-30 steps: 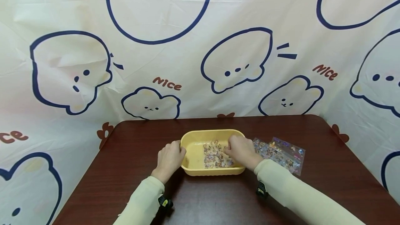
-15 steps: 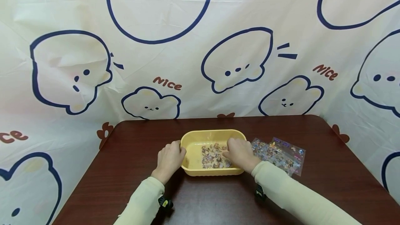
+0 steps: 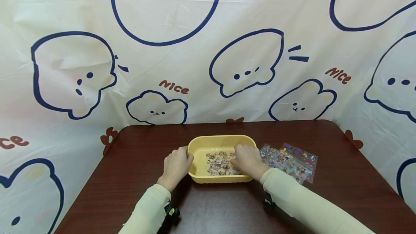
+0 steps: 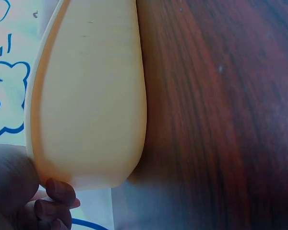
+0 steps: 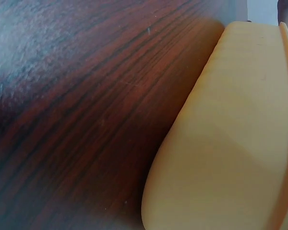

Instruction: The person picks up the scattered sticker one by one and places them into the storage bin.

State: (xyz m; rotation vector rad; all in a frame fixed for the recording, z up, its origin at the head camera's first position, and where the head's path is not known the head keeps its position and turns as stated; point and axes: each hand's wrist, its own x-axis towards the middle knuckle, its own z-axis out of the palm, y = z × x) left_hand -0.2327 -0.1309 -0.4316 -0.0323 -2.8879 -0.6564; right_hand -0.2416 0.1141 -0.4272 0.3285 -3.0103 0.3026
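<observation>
A person in pale, soft-looking sleeves worked over a yellow basin (image 3: 202, 160) on a dark table (image 3: 221, 208). The left hand (image 3: 175, 165) gripped the basin's left end, its fingers curled round the rim. The right hand (image 3: 248, 160) reached over the near right rim, its fingers bent in towards the basin floor; whether they pinched anything could not be told.

Below and beside those fingertips, inside the basin, spread a patch of tiny multicoloured pieces (image 3: 219, 161) – too small to identify, and partly hidden by the hand. The step in hand appeared to be handling these pieces while the left hand steadied the basin; the next move seemed to call for a light, precise touch and a firm left grip.

The basin was an oblong with rounded corners, apparently smooth plastic, with a raised lip. The tabletop was reddish-brown with streaky wood grain and a dull sheen. Just right of the basin lay overlapping clear sheets (image 3: 289, 163), flat, shiny and busy with small coloured figures – behind, a pale, creased cloth (image 3: 195, 60) bore thick blue cartoon outlines.
</observation>
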